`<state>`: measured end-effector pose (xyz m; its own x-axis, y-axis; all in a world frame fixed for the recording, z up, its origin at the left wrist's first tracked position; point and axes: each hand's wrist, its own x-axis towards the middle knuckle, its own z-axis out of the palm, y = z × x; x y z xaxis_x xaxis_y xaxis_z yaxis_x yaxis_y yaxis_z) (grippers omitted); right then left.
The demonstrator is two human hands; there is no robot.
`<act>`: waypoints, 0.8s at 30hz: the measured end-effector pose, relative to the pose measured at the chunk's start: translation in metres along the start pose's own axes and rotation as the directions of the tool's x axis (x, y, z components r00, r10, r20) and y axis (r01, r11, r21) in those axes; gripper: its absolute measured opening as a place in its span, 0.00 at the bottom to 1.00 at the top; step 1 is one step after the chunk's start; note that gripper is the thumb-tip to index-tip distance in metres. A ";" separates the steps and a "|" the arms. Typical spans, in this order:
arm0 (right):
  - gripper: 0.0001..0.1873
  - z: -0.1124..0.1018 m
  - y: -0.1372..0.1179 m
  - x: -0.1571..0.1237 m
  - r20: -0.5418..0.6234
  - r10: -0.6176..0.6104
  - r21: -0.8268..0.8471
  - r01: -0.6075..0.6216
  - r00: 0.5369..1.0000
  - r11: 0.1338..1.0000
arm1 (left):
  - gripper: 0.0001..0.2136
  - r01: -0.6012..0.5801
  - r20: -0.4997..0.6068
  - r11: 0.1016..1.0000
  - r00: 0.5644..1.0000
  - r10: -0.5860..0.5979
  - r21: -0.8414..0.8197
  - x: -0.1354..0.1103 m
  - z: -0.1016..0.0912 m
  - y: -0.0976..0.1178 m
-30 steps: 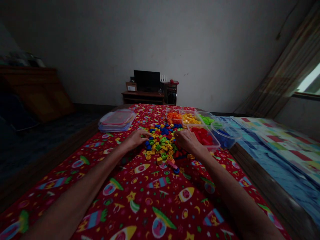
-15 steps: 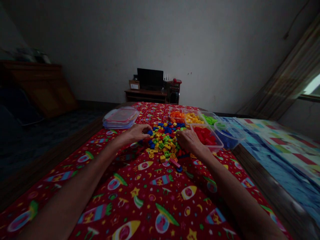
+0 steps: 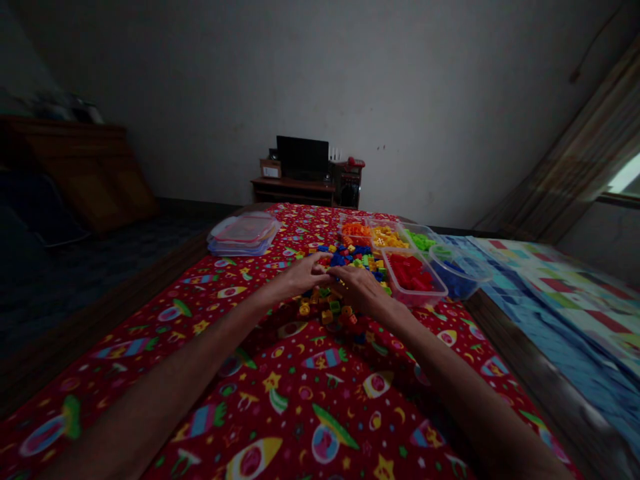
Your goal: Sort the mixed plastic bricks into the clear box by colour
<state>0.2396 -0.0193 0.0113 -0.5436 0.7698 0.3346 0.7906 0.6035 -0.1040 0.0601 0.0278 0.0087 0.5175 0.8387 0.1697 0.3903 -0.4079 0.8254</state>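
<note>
Over the pile of small toy building blocks point(image 3: 334, 307), my two hands meet, fingertips close together or touching. My left hand point(image 3: 306, 275) comes in from the left with thumb and fingers curled toward each other. From the other side my right hand point(image 3: 359, 288) reaches across the pile, its fingers bent and pointing left. Whatever either hand grips is hidden or too small to make out. Yellow, blue, green and red pieces show around and below the fingers; the hands cover the pile's middle.
Right of the pile stand clear plastic containers of sorted pieces: red blocks point(image 3: 411, 272), orange pieces point(image 3: 356, 231), yellow pieces point(image 3: 386, 237), green pieces point(image 3: 421, 240) and a round tub point(image 3: 463, 291) of blue ones. Stacked lids point(image 3: 243, 230) lie left on the red patterned tablecloth point(image 3: 300, 400).
My left hand has moved right, and my right hand left, so the two now meet over the pile. The blue block seen at my left fingertips before is no longer clearly visible there.
</note>
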 end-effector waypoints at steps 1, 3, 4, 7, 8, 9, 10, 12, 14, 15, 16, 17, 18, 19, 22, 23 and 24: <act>0.13 0.001 0.001 0.000 0.004 0.021 -0.003 -0.021 1.000 1.000 | 0.27 -0.026 -0.006 0.996 1.000 0.027 0.087 -0.002 -0.004 0.001; 0.11 0.000 0.005 -0.002 -0.007 0.062 -0.013 -0.062 0.998 0.998 | 0.20 -0.055 -0.003 0.950 0.998 0.059 0.307 -0.007 -0.016 0.001; 0.11 0.000 0.008 -0.003 -0.023 0.066 -0.012 -0.067 0.998 0.998 | 0.17 -0.053 0.017 0.911 0.999 0.050 0.410 -0.009 -0.023 0.000; 0.11 0.000 0.015 -0.008 -0.106 0.018 0.002 -0.018 0.994 1.000 | 0.12 -0.010 0.100 0.790 0.993 -0.065 0.613 -0.012 -0.038 -0.007; 0.11 0.001 0.016 -0.009 -0.130 -0.002 0.005 0.003 0.992 1.000 | 0.13 -0.010 0.122 0.756 0.988 -0.092 0.654 -0.012 -0.039 -0.010; 0.11 0.002 0.016 -0.010 -0.139 -0.014 0.003 0.015 0.990 1.000 | 0.13 -0.019 0.138 0.730 0.985 -0.104 0.684 -0.012 -0.039 -0.012; 0.11 0.004 0.016 -0.010 -0.132 -0.012 -0.006 0.011 0.991 1.000 | 0.13 -0.033 0.152 0.714 0.983 -0.103 0.699 -0.012 -0.037 -0.014; 0.11 0.006 0.014 -0.008 -0.089 0.013 -0.039 -0.016 0.996 0.999 | 0.10 -0.055 0.161 0.727 0.984 -0.077 0.684 -0.011 -0.034 -0.016; 0.12 0.005 0.011 -0.006 -0.045 0.036 -0.073 -0.039 0.998 0.997 | 0.09 -0.045 0.144 0.791 0.988 -0.055 0.610 -0.009 -0.033 -0.015; 0.14 0.004 0.010 -0.005 -0.028 0.044 -0.086 -0.047 0.999 0.995 | 0.10 -0.028 0.124 0.836 0.991 -0.048 0.549 -0.008 -0.033 -0.014; 0.15 0.002 0.009 -0.005 -0.010 0.053 -0.097 -0.053 0.999 0.994 | 0.13 -0.006 0.096 0.881 0.994 -0.045 0.474 -0.007 -0.033 -0.013; 0.17 0.001 0.008 -0.004 0.008 0.059 -0.108 -0.058 0.998 0.992 | 0.16 0.021 0.064 0.921 0.997 -0.050 0.388 -0.006 -0.033 -0.011; 0.20 -0.001 0.007 -0.004 0.023 0.066 -0.119 -0.063 0.998 0.991 | 0.20 0.044 0.039 0.953 0.998 -0.058 0.299 -0.005 -0.032 -0.009; 0.23 -0.002 0.006 -0.003 0.031 0.067 -0.129 -0.063 0.997 0.990 | 0.24 0.061 0.021 0.975 0.998 -0.067 0.212 -0.004 -0.030 -0.008; 0.28 -0.003 0.003 -0.003 0.033 0.045 -0.145 -0.040 0.998 0.989 | 0.32 0.076 0.035 0.997 0.997 -0.076 0.004 -0.001 -0.019 -0.003; 0.28 -0.003 0.001 -0.003 0.035 0.033 -0.143 -0.028 0.999 0.989 | 0.32 0.072 0.045 0.997 0.997 -0.070 -0.042 -0.001 -0.014 -0.003; 0.26 -0.002 -0.001 -0.003 0.040 0.024 -0.140 -0.018 0.999 0.990 | 0.32 0.066 0.047 0.995 0.997 -0.063 -0.070 0.000 -0.010 -0.002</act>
<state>0.2413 -0.0231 0.0125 -0.5352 0.7918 0.2945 0.8320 0.5543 0.0218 0.0518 0.0320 0.0121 0.5273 0.8447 0.0922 0.3690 -0.3254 0.8706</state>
